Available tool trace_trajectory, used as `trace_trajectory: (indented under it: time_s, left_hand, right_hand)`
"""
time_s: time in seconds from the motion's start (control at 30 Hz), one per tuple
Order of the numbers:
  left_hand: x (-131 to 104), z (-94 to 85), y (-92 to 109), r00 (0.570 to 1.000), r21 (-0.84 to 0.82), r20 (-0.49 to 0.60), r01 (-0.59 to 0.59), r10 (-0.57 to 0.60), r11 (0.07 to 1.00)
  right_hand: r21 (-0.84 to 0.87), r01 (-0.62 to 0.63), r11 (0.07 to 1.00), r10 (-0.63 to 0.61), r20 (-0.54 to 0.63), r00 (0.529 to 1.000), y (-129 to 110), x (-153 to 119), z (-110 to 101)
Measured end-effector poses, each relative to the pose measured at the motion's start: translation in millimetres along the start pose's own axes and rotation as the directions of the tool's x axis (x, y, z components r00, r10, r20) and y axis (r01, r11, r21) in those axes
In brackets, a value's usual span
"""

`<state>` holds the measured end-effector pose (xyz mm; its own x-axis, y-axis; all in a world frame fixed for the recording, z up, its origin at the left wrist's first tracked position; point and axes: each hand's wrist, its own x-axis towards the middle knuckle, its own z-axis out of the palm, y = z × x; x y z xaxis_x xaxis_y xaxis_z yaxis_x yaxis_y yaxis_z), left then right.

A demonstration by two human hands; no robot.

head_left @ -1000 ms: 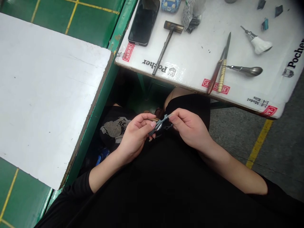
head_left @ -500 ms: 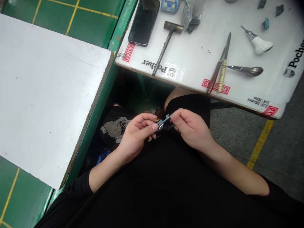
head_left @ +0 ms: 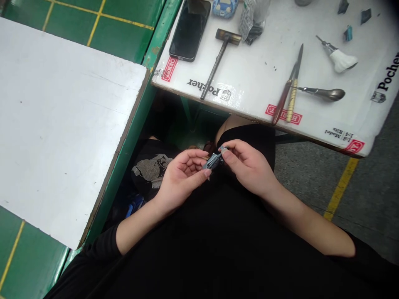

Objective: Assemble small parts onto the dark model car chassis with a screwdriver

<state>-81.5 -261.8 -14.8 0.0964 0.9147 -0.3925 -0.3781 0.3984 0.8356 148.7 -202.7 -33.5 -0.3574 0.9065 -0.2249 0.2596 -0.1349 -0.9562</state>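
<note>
Above my lap, both hands hold a small grey-blue part with dark recesses [head_left: 213,160]; its exact kind does not show. My left hand [head_left: 183,172] grips its lower left end between thumb and fingers. At the upper right end, my right hand [head_left: 245,164] pinches it with thumb and forefinger. The fingers hide both ends of the part. Beyond my hands, on the table, lie a small hammer [head_left: 218,60], a dark red-handled knife [head_left: 282,101], a yellowish-handled blade [head_left: 292,99] and a metal-handled pointed tool [head_left: 326,94].
The table [head_left: 249,89] in front carries a phone [head_left: 190,31], a blue toy-like car [head_left: 224,7], a clear bag [head_left: 254,20], a white-handled awl [head_left: 338,56] and several small scraps. A white board [head_left: 68,124] lies on a green surface to the left.
The small part has turned in my hands, showing a broader face now. My left thumb has shifted slightly down its edge, and my right fingertips have moved a little left.
</note>
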Motion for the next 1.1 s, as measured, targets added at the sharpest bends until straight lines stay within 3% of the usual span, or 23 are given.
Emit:
trace_trajectory:
  time_s: [0.3, 0.43, 0.5, 0.57, 0.63, 0.7, 0.77, 0.83, 0.9, 1.0, 1.07, 1.1]
  left_hand:
    - [4, -1.6, 0, 0.999, -0.003, -0.012, 0.047, -0.047, 0.999]
    - [6, -3.9, -3, 0.995, -0.039, -0.015, 0.102, -0.103, 0.994]
    - [5, -4.9, -4, 0.997, 0.017, -0.025, 0.069, -0.069, 0.997]
    - [5, -6.3, -3, 0.999, 0.198, -0.028, -0.033, 0.039, 0.980]
    - [4, -8.2, -1, 0.982, 0.479, 0.004, -0.168, 0.190, 0.862]
    - [3, -10.0, 1, 0.939, 0.702, 0.084, -0.293, 0.333, 0.649]
    - [2, -11.2, 1, 0.879, 0.799, 0.171, -0.388, 0.445, 0.459]
    - [0, -11.9, 0, 0.818, 0.823, 0.221, -0.449, 0.531, 0.349]
    - [-1, -13.9, 2, 0.785, 0.828, 0.217, -0.463, 0.580, 0.316]
    - [-3, -23.9, 11, 0.803, 0.809, 0.178, -0.448, 0.569, 0.380]
    - [-9, -33.9, 22, 0.828, 0.776, 0.182, -0.452, 0.530, 0.440]
    - [-15, -37.9, 27, 0.835, 0.756, 0.190, -0.460, 0.516, 0.467]
  right_hand:
    - [0.086, -0.035, 0.996, 0.037, -0.026, 0.999, -1, 1, 1]
    - [0.175, -0.103, 0.979, 0.111, -0.037, 0.993, -2, 3, 2]
    - [0.240, -0.154, 0.958, 0.168, -0.035, 0.985, -2, 4, 2]
    - [0.331, -0.198, 0.923, 0.218, -0.024, 0.976, -4, 6, 3]
    - [0.441, -0.235, 0.867, 0.259, 0.004, 0.966, -7, 7, 5]
    - [0.525, -0.270, 0.807, 0.292, 0.043, 0.955, -13, 7, 8]
    - [0.560, -0.299, 0.772, 0.306, 0.084, 0.948, -20, 8, 11]
    - [0.539, -0.314, 0.781, 0.299, 0.119, 0.947, -24, 9, 13]
    - [0.434, -0.269, 0.860, 0.248, 0.107, 0.963, -25, 13, 11]
    - [0.127, -0.034, 0.991, 0.025, 0.074, 0.997, -24, 21, -2]
    - [-0.074, 0.204, 0.976, -0.189, 0.171, 0.967, -29, 26, -10]
    - [-0.139, 0.331, 0.933, -0.290, 0.252, 0.923, -33, 27, -12]
